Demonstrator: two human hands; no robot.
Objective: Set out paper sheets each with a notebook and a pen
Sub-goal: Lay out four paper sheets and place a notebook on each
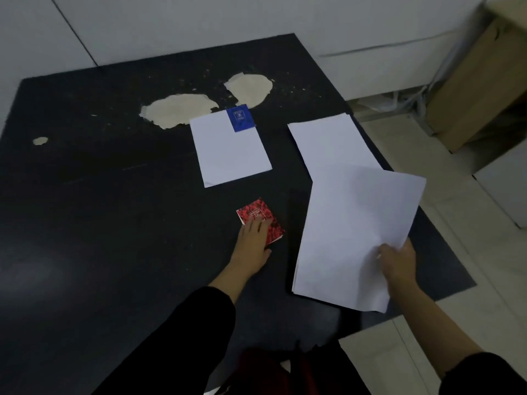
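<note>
A white sheet (232, 151) lies mid-table with a small blue notebook (240, 118) on its far edge. Another bare white sheet (330, 142) lies to its right, near the table's right edge. My right hand (397, 259) grips a stack of white paper (356, 232) by its near right corner, lifted and partly overlapping that second sheet. My left hand (255, 238) rests flat, fingers straight, on a small red patterned notebook (261, 220) lying on the dark table. No pen shows.
The black table (99, 195) has worn pale patches (178, 109) at the back. A cardboard box (479, 86) stands on the tiled floor at the right. A white wall runs behind the table. Something red (256, 366) sits at the bottom edge.
</note>
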